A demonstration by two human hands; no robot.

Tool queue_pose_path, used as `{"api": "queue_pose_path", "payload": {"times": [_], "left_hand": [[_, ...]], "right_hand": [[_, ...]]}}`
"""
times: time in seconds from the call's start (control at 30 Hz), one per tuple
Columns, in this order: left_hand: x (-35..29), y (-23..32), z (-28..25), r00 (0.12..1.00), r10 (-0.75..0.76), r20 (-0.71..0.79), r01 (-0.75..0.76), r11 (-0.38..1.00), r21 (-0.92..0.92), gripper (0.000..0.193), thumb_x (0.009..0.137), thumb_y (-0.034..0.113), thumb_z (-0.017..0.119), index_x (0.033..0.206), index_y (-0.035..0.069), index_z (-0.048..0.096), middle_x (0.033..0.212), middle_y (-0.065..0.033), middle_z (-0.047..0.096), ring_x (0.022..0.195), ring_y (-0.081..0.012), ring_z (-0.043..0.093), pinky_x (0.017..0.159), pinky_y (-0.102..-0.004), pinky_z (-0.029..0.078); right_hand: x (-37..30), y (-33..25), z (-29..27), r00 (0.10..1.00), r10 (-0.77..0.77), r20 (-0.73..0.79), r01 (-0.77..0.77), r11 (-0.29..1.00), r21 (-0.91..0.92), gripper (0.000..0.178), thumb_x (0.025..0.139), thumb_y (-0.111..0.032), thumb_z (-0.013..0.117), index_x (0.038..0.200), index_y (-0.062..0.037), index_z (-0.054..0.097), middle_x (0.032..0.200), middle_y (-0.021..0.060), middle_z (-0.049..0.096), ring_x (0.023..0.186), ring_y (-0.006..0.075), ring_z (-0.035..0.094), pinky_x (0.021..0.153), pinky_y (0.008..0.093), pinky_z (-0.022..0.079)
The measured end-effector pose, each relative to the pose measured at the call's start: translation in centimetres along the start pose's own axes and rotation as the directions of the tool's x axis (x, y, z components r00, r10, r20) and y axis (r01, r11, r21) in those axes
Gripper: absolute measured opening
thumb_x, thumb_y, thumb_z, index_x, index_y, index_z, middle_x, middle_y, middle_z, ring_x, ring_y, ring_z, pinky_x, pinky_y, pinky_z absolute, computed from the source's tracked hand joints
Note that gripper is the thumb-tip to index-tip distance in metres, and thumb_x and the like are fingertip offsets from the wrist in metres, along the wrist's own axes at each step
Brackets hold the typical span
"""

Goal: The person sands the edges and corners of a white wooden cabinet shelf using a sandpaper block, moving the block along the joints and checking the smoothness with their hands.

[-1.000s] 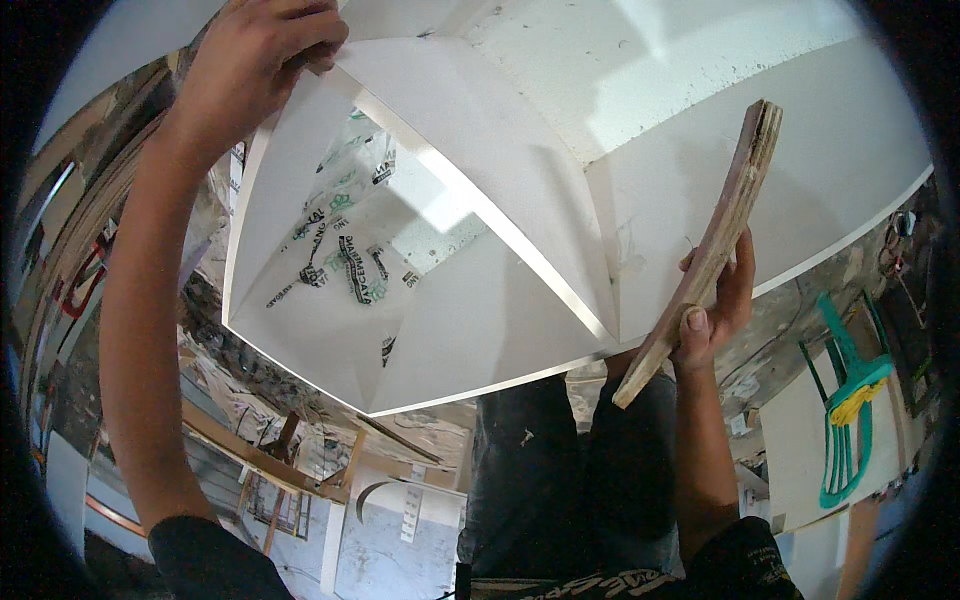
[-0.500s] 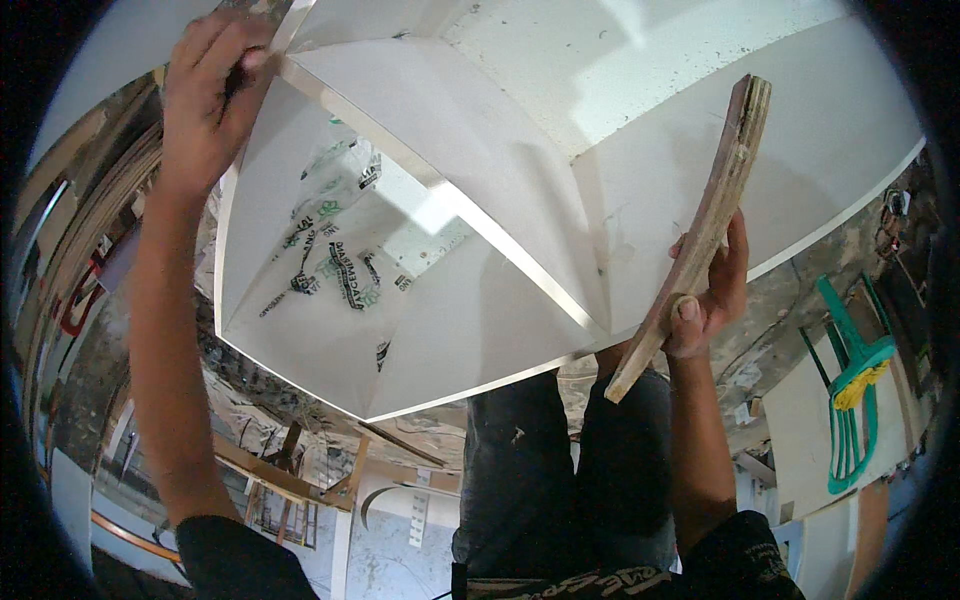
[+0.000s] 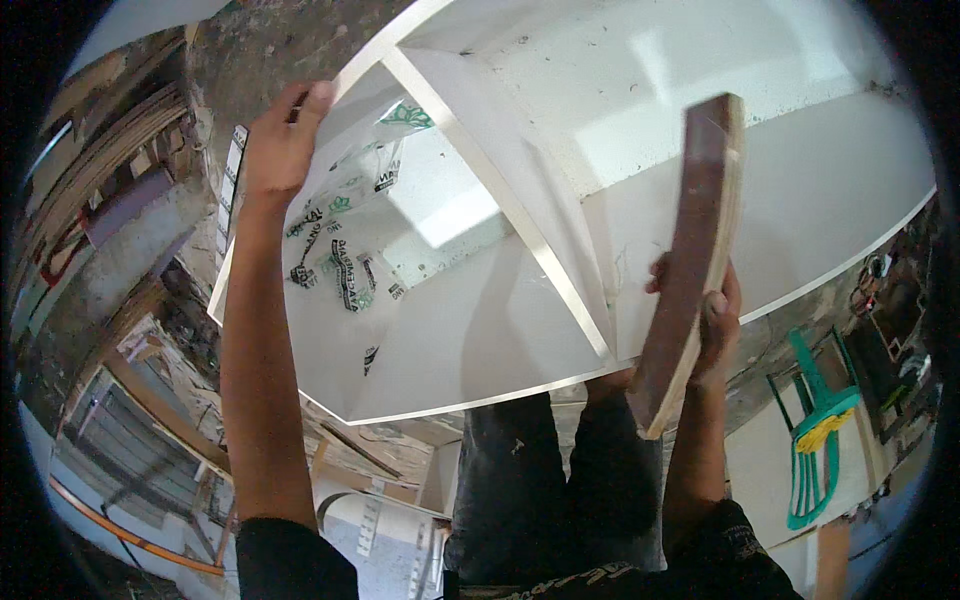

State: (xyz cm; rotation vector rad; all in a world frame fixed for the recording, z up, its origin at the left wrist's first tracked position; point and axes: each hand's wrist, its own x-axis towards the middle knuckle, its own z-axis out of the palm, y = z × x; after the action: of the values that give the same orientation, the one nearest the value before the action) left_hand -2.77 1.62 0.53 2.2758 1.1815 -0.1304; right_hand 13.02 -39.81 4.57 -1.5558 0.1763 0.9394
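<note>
A large white cabinet box (image 3: 455,412), open toward me, lies tilted across the view. A white divider (image 3: 500,190) parts its inside, and a clear plastic bag with green and black print (image 3: 345,245) lies in the left compartment. My left hand (image 3: 283,140) is at the cabinet's left edge, fingers curled, the fingertips touching the rim. In my right hand (image 3: 715,325) is a short wooden block (image 3: 692,235), dark brown on its broad face with pale layered edges. It is held upright, slightly tilted, over the right compartment's near side, thumb on its edge.
A green plastic chair (image 3: 820,430) with a yellow patch stands at the right on a pale board. Stacked boards and scraps (image 3: 110,150) line the left. Wooden frames (image 3: 150,390) lie lower left. My legs (image 3: 510,480) are right against the cabinet's near edge.
My left hand has moved down and right along the cabinet's rim. The cabinet appears turned slightly in view. My right hand has rotated the wooden block, so its broad brown face now shows.
</note>
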Motion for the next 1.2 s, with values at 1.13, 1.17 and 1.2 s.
{"api": "queue_pose_path", "payload": {"times": [1.13, 1.17, 1.2], "left_hand": [[1.3, 0.0, 0.5, 0.954, -0.185, 0.236, 0.187, 0.982, 0.015, 0.078, 0.079, 0.081, 0.058, 0.088, 0.005, 0.074, 0.084, -0.0171, 0.073, 0.087, -0.0338, 0.071, 0.084, -0.0435, 0.055], [1.2, 0.0, 0.7, 0.95, -0.187, 0.251, 0.189, 0.982, 0.015, 0.079, 0.079, 0.081, 0.058, 0.088, 0.005, 0.074, 0.084, -0.0173, 0.073, 0.087, -0.0335, 0.071, 0.084, -0.0435, 0.055], [1.6, -0.1, 0.8, 0.945, -0.189, 0.267, 0.192, 0.981, 0.015, 0.079, 0.078, 0.082, 0.058, 0.088, 0.005, 0.074, 0.084, -0.0174, 0.073, 0.087, -0.0331, 0.071, 0.084, -0.0435, 0.055]], "right_hand": [[2.9, 1.2, 12.9, 0.97, -0.112, 0.215, 0.236, 0.644, -0.728, 0.068, 0.096, -0.037, 0.059, 0.155, -0.011, 0.038, 0.103, 0.0217, 0.067, 0.092, 0.0363, 0.066, 0.084, 0.0435, 0.052], [3.4, 0.7, 13.3, 0.975, -0.099, 0.198, 0.215, 0.628, -0.748, 0.068, 0.096, -0.038, 0.059, 0.155, -0.0118, 0.038, 0.103, 0.0215, 0.067, 0.092, 0.036, 0.066, 0.084, 0.0433, 0.052], [3.9, 0.3, 13.8, 0.98, -0.085, 0.18, 0.194, 0.61, -0.768, 0.067, 0.096, -0.038, 0.059, 0.155, -0.0126, 0.038, 0.103, 0.0213, 0.067, 0.092, 0.0358, 0.066, 0.084, 0.043, 0.052]]}}
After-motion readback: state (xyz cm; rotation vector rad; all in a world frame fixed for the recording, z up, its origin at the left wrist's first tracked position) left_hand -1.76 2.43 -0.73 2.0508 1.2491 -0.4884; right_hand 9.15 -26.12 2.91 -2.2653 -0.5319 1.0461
